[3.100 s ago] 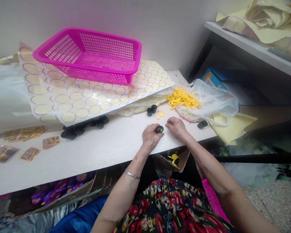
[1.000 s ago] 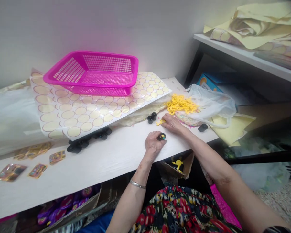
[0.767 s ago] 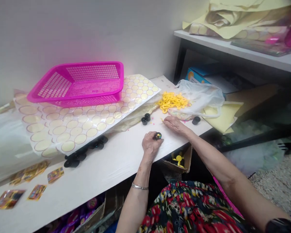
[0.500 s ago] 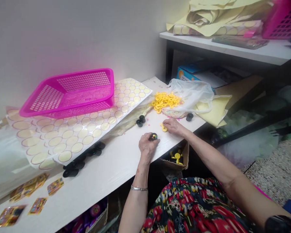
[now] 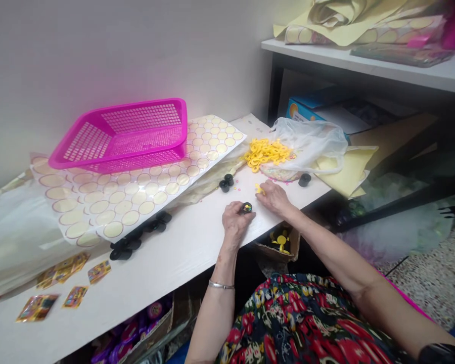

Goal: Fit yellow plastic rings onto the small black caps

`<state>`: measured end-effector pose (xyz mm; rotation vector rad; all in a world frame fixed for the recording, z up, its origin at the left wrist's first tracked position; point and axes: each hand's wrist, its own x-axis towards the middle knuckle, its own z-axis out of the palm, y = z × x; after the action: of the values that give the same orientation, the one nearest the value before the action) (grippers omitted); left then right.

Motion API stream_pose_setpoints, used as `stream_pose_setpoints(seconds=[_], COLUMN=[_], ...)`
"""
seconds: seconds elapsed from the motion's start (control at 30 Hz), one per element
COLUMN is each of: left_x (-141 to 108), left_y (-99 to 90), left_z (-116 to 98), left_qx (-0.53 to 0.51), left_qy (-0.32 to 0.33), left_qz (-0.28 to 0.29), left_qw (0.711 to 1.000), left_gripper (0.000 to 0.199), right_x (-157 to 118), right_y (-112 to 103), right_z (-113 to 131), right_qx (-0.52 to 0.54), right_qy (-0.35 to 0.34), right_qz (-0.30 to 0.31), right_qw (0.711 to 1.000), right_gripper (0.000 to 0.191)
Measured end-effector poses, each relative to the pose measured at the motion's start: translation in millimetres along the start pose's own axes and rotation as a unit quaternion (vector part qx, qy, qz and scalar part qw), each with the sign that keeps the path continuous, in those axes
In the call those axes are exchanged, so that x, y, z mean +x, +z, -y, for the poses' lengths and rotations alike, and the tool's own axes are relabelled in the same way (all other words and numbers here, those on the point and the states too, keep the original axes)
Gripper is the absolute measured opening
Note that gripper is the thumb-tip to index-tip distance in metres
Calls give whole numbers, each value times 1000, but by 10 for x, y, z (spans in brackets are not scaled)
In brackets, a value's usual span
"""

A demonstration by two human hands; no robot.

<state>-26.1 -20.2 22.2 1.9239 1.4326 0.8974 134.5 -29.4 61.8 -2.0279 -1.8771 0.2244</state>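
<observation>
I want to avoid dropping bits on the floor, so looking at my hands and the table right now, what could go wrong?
The left hand pinches a small black cap close to the table edge; a slip could send it into the open box below. The right hand covers a yellow ring beside the loose ring pile; a sweep could scatter them.

The left hand [image 5: 235,222] covers most of a small black cap [image 5: 246,207], the right hand [image 5: 276,197] hides most of a yellow ring [image 5: 258,188], and the lower right frame edge cuts the right forearm.
</observation>
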Motion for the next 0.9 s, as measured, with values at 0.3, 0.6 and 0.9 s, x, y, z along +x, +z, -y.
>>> stream_pose_setpoints(seconds=[0.3,0.6,0.9], left_x=[-20,-25,-7], left_y=[31,9,-58], left_z=[27,34,-149], left_qx=[33,10,-380], left_qy=[9,20,-203], left_qz=[-2,-3,-59], left_qw=[999,1000,900], left_gripper=[10,4,27], right_x=[-214,-225,-165], right_y=[-65,-15,12], right_z=[274,322,343], right_qx=[172,109,209], right_qy=[-170,-164,-114], right_qz=[35,45,48], right_qw=[970,979,970], right_gripper=[12,8,9])
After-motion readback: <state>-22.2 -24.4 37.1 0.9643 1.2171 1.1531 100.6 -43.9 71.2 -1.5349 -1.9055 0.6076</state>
